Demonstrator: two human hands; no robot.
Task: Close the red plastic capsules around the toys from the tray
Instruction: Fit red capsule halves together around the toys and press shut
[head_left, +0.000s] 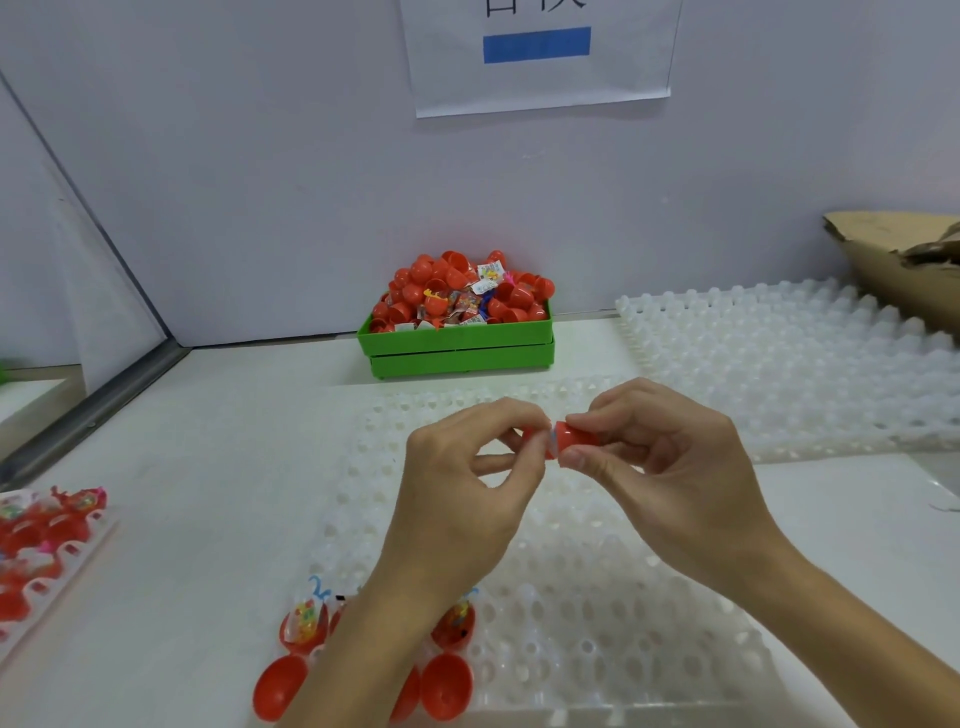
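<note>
Above the white dimpled tray (597, 623), both hands hold one red capsule (569, 435). My right hand (670, 467) pinches its right half between thumb and fingers. My left hand (462, 493) pinches the left half, mostly hidden behind the fingertips. The two halves meet at a pale seam between my fingertips. Open red capsule halves with wrapped toys (306, 621) sit in the tray's near-left cells, and an empty red half (445, 686) lies at the tray's front edge, partly hidden by my left forearm.
A green bin (457, 343) heaped with red capsules and wrapped toys stands at the back by the wall. A second white dimpled tray (789, 364) lies at the right, under torn cardboard (904, 260). Another tray of red capsules (41, 540) sits at the far left.
</note>
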